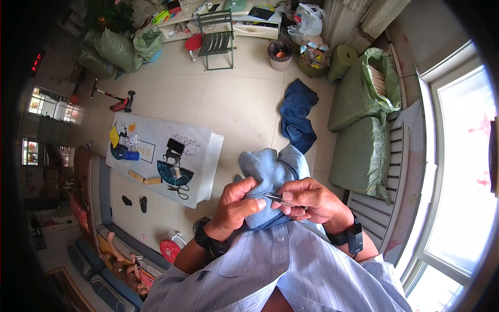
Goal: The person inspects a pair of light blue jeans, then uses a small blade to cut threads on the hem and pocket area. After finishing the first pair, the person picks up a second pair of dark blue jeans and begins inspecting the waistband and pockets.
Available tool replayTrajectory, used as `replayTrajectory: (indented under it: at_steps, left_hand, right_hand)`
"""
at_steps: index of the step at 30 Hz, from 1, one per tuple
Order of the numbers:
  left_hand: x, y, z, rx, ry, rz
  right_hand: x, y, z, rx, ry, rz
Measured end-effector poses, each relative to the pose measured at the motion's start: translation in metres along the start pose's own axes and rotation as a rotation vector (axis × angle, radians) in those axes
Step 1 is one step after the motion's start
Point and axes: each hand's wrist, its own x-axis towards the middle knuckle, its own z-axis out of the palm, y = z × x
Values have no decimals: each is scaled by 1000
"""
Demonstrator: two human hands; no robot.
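Light blue denim is bunched in front of my striped shirt. My left hand grips it with thumb and fingers pinched over a folded seam. My right hand is closed on a small shiny metal tool, which looks like snips, its point resting at that seam just beside my left thumb. The underside of the fabric and some of my fingertips are hidden.
A low covered table with scissors stands left. Dark blue trousers lie ahead on the floor. A folding chair and bin stand beyond, green bundles right. Another person lies on the sofa.
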Motion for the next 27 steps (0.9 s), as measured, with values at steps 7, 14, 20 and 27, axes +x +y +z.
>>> replayTrajectory:
  at_steps: [7,14,20,27]
  left_hand:
    - [1,-5,-3,14,-5,-23]
    - [2,-3,0,11,-7,10]
    - [3,0,1,-9,-7,3]
    - [5,-2,0,9,2,-45]
  right_hand:
    - [-2,-1,-4,-18,15,11]
    - [-1,-4,-5,-18,24,25]
    - [0,-4,-6,-15,29,28]
    - [1,-7,-7,-24,14,19]
